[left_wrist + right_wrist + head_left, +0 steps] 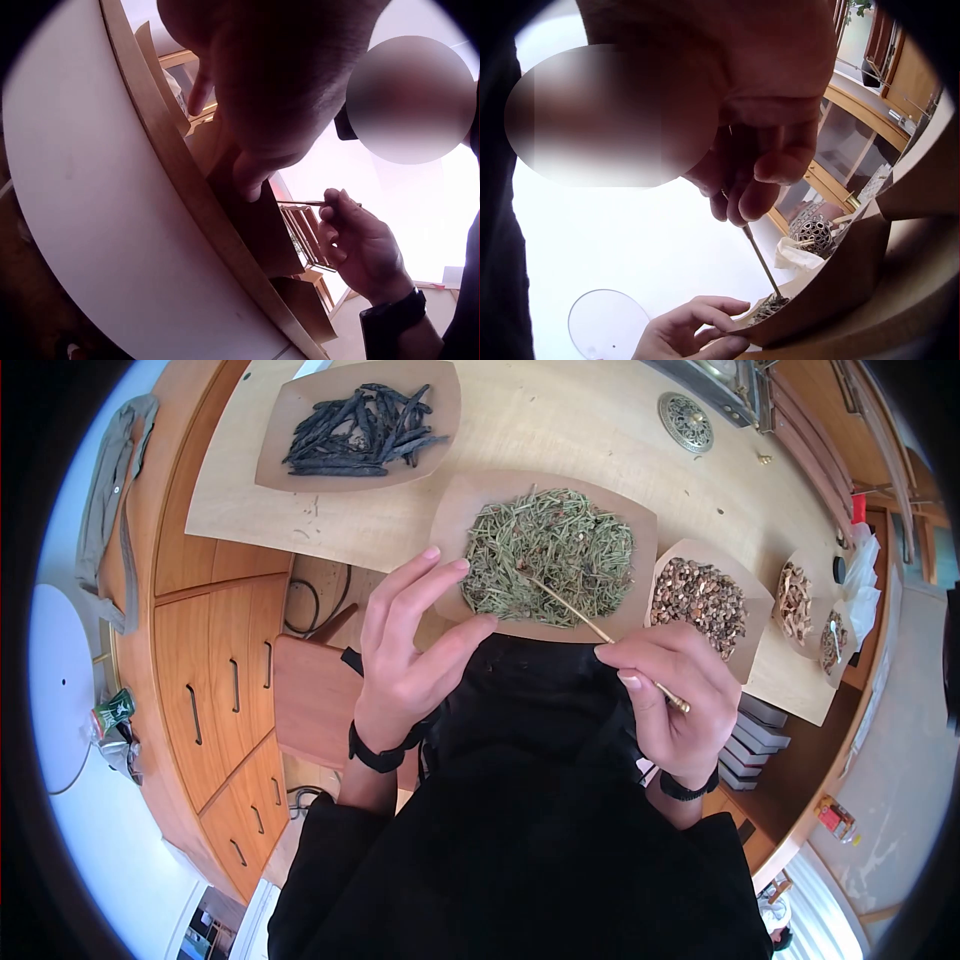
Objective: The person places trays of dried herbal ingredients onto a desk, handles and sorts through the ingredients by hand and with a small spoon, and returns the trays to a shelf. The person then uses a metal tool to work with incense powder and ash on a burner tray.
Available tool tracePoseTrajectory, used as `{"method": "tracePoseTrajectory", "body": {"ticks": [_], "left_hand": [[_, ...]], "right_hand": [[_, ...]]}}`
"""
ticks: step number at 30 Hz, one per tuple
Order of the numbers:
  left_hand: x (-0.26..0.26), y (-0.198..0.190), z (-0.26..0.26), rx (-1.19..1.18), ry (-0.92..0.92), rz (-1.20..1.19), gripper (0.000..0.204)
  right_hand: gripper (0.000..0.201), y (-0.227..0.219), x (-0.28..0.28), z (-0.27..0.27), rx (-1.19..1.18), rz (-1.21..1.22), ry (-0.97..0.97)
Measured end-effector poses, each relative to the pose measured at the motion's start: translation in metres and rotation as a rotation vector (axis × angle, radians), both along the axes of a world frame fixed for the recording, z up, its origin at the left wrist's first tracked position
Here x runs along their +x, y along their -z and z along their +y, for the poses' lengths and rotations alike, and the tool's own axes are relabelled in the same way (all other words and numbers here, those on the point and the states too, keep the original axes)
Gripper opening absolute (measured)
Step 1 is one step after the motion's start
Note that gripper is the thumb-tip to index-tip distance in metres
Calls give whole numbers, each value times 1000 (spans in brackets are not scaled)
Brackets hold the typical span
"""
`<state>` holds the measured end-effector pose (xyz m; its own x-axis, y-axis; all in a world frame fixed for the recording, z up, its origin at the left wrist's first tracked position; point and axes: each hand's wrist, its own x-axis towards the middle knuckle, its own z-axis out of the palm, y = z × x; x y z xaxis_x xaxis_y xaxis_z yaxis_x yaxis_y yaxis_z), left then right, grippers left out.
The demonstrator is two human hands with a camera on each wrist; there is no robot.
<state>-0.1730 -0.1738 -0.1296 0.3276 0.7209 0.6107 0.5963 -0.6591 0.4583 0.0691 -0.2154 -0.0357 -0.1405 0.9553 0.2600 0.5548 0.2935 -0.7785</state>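
Brass stick (590, 622) is pinched in right hand (682, 702), tip hidden in green herbs (550, 550) on tray (450, 520). Left hand (412, 650) is spread at tray's near edge; fingertip contact unclear.

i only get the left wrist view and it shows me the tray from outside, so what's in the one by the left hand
Observer: Cut, dried-looking green herb is spread across that herb tray.
Operator: ok and the thin rod in the right hand, where's its far tip
Observer: It reaches into the herb; the head and right wrist views both show it.
Operator: anything further out on the person's left
Observer: Yes, a second brown tray holding long, dark pieces that look like dried pods.
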Motion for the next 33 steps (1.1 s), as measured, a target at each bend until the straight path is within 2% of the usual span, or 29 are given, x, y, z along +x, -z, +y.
{"method": "tracePoseTrajectory", "body": {"ticks": [13,19,24,29,33], "left_hand": [[0,1,-1,-19,18,-12,28],[1,1,0,17,-10,-14,22],[0,0,0,10,8,-3,23],[0,-1,0,17,6,-2,24],[0,-1,1,15,13,-14,23]], "right_hand": [[24,1,4,-10,44,-20,-29],[20,-5,3,-10,129,22,-5],[23,-5,-2,-5,59,37,-140],[19,-5,-7,2,-63,25,-51],[16,-1,-11,15,-2,46,16]]}}
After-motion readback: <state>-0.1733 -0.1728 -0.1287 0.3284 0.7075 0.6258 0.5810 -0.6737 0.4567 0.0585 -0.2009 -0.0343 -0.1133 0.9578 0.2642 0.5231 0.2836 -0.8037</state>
